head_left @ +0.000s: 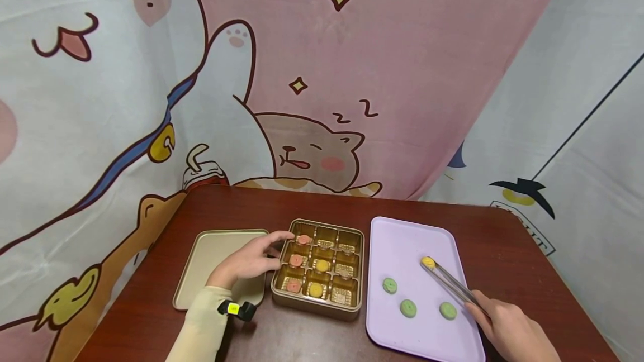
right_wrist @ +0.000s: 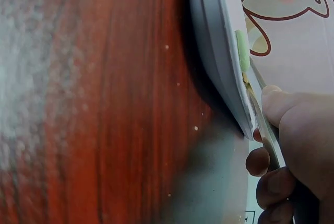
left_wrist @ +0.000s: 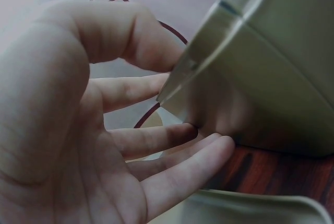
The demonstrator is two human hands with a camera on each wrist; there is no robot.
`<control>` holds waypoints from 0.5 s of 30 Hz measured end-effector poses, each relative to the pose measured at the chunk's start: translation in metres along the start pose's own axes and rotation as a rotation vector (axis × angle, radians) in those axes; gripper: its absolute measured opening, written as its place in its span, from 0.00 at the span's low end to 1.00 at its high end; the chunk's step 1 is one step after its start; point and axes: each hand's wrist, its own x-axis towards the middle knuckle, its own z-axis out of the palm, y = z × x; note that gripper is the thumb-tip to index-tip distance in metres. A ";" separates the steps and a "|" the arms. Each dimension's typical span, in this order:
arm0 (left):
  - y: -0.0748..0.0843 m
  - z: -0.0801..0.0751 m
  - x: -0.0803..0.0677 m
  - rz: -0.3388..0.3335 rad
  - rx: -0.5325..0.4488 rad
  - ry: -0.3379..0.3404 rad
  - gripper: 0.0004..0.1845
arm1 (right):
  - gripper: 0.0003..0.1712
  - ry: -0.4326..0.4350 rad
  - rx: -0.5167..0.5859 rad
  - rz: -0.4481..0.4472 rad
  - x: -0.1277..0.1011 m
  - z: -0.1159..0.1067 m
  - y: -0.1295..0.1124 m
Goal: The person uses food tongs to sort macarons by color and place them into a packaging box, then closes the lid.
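Note:
My right hand (head_left: 518,325) grips metal tongs (head_left: 455,285). At their tips is a yellow cookie (head_left: 427,262), over the lilac tray (head_left: 407,239); whether it is lifted I cannot tell. Green cookies (head_left: 408,308) lie on that tray. My left hand (head_left: 251,258) rests at the left side of a gold box (head_left: 322,307), with fairly straight fingers (left_wrist: 177,172) touching its outer wall in the left wrist view. The box has a divided gold insert. Pink cookies (head_left: 296,260) sit in its left column, and two yellow cookies (head_left: 316,290) in the middle column's centre and front compartments.
A gold lid-like tray (head_left: 201,264) lies left of the box, partly under my left forearm. The dark red wooden table (head_left: 241,205) ends at a cartoon-printed curtain (head_left: 402,71) behind. The right wrist view shows the lilac tray's raised edge (right_wrist: 209,51).

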 end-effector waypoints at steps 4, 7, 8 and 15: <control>0.000 -0.001 -0.001 0.021 0.023 0.002 0.36 | 0.40 0.008 0.006 -0.007 -0.001 0.002 0.001; 0.000 -0.001 -0.001 0.023 0.022 0.002 0.36 | 0.40 0.006 0.007 -0.004 -0.001 0.003 0.001; 0.000 -0.001 -0.001 0.023 0.018 0.002 0.36 | 0.41 0.005 0.008 -0.003 -0.001 0.003 0.001; 0.000 0.001 -0.001 0.003 -0.012 0.001 0.35 | 0.39 0.046 0.025 -0.016 -0.003 0.004 -0.002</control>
